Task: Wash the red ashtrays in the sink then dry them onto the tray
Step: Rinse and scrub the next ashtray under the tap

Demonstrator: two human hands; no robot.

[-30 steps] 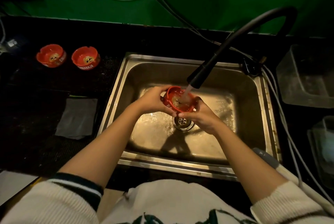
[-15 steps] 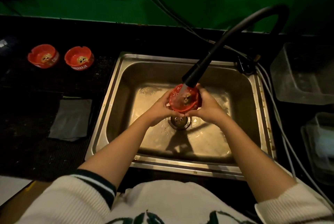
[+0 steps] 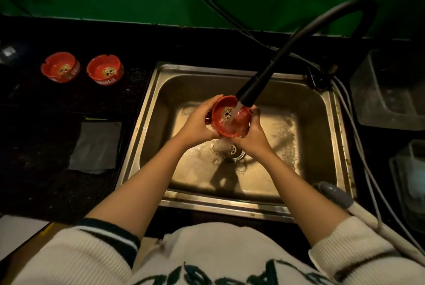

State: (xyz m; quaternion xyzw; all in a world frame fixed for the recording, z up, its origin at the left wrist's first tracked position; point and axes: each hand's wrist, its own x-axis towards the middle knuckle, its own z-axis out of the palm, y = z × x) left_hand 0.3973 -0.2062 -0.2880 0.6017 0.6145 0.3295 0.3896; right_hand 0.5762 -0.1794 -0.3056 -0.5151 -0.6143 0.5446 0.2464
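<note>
At ten o'clock I see two ashtrays (image 3: 60, 67) (image 3: 105, 70) on the counter, cloth (image 3: 95, 146) at nine. Centre: left hand (image 3: 197, 121) and right hand (image 3: 251, 134) clasp a third ashtray (image 3: 226, 121) over the sink (image 3: 322, 128), under the tap (image 3: 259, 84) stream.

We see the tap (image 3: 259, 82) slanting low over the sink (image 3: 322, 123), crowding the middle. Open basin lies on either side; cables (image 3: 358, 146) skirt the right rim.

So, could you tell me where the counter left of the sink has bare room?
Bare: between the right ashtray and sink rim; between both ashtrays and the grey cloth. Crowded: the basin, with both hands holding the ashtray.
</note>
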